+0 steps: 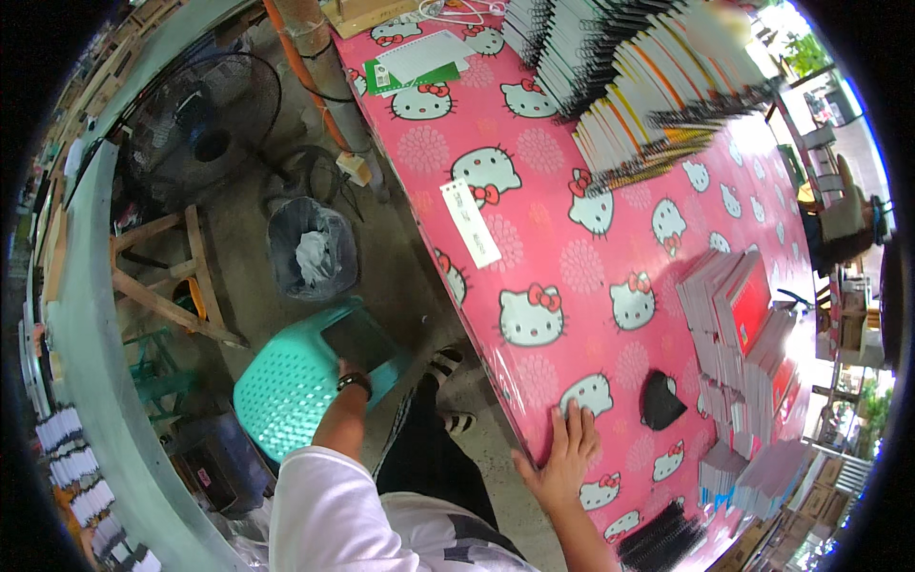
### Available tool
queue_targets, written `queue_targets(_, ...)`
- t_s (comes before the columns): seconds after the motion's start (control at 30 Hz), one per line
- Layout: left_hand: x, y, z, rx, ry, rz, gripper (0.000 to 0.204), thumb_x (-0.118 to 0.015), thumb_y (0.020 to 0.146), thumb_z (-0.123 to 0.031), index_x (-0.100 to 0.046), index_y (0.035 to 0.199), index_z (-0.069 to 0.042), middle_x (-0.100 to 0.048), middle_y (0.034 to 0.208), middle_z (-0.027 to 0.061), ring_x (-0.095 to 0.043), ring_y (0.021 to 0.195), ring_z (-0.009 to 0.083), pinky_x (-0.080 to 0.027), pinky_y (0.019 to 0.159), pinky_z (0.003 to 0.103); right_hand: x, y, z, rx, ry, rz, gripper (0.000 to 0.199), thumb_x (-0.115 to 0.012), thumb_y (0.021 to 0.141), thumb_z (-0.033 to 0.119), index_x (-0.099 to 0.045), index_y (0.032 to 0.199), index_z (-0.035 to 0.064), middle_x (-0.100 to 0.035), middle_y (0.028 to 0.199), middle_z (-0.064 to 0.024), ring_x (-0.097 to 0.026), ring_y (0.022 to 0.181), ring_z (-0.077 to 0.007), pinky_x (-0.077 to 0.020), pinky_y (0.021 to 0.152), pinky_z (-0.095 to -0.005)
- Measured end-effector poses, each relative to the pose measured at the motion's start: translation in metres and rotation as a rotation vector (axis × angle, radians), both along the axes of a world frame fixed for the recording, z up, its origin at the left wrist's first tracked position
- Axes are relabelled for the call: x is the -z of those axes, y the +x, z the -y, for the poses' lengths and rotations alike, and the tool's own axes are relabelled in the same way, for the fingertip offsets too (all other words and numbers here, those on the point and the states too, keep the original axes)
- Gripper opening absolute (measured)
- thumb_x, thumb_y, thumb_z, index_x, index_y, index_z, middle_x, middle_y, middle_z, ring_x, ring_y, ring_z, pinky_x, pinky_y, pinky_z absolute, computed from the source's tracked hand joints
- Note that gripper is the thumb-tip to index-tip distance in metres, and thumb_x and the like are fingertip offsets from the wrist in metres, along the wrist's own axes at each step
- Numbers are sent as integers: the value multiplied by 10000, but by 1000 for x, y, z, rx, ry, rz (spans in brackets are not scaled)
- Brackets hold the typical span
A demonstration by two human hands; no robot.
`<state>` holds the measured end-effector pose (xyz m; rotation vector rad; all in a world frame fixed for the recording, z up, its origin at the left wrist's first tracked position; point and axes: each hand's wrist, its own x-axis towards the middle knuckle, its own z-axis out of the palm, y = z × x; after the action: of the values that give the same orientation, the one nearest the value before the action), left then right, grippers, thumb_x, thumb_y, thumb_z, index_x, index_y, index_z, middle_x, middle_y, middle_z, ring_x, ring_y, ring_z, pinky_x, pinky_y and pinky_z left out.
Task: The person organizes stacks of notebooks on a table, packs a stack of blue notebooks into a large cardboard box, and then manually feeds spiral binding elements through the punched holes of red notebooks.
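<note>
My left hand (pixel 352 368), with a dark band at the wrist, reaches down to a turquoise plastic chair (pixel 284 386) beside the table. It grips the chair's edge next to the cut-out opening; its fingertips are partly hidden. On the pink table (pixel 543 253), covered with a cartoon-cat print, my right hand (pixel 565 464) lies flat near the edge, fingers spread and holding nothing. A black heart-shaped thing (pixel 660 400) lies to the right of that hand. Closer to me is a bundle of black binding coils (pixel 661 539).
Spiral-bound notebooks (pixel 639 110) pile up at the far right, and booklet stacks (pixel 724 357) line the right side. A white paper strip (pixel 470 224) lies near the table's left edge. On the floor stand a lined bin (pixel 278 253), a fan (pixel 205 119) and a wooden trestle (pixel 172 300).
</note>
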<state>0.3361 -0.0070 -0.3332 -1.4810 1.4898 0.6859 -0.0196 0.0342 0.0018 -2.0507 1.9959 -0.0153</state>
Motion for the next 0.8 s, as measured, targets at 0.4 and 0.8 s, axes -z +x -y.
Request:
queue_targets(0.4,48,-218,4,605,57,-171,507,-296,931,-383,-355,1375,-145,-291,1452,37,-250,1338,256,-134,1094,463,0,0,-3,16,-200,110,752,-695,688,309,-369,1330,95,-321,1411,-120,-272,1288,-336,-207,1025,-491)
queue_targets(0.8,-110,-197,7,6,-534,-417,688,-563,815,-397,-289,1396,-154,-146,1482,90,-116,1363,328,-147,1080,528,16,-9,-11,3,-283,163,732,-706,682,305,-395,1317,118,-343,1400,-102,-285,1288,-318,-216,1016,-492)
